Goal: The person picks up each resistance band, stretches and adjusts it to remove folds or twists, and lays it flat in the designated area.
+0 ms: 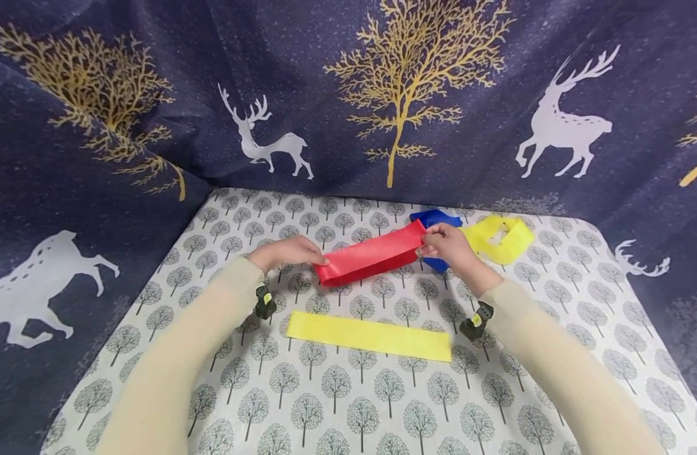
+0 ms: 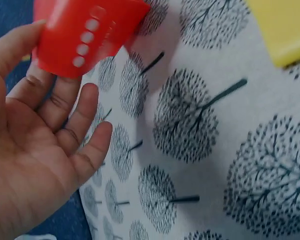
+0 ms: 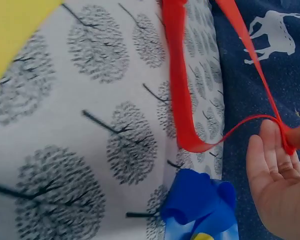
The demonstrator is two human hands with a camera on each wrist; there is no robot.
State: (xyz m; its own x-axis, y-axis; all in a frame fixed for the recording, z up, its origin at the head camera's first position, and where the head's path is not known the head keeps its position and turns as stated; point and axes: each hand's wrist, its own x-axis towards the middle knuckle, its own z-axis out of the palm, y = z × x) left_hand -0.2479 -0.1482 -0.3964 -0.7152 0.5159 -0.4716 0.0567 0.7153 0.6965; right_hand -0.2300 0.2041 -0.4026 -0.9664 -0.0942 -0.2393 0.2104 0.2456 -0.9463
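A red elastic loop band point(image 1: 376, 248) stretches between both hands, above the tree-patterned cloth. At its left end, my left hand point(image 1: 289, 251) pinches the band; the left wrist view shows white dots printed on the red band point(image 2: 97, 32) by the fingers. My right hand point(image 1: 447, 245) pinches the other end between thumb and fingers. Seen from the right wrist, the red loop point(image 3: 179, 95) hangs open, with one side sagging below the other. Nearer me, a yellow band point(image 1: 371, 335) lies flat on the cloth.
Behind the right hand lies a crumpled blue band point(image 1: 439, 218), partly hidden by the hand and the red band. A second yellow band point(image 1: 512, 245) rests beside it, its loop standing open. A dark blue curtain point(image 1: 337, 126) with deer and trees borders the table's back.
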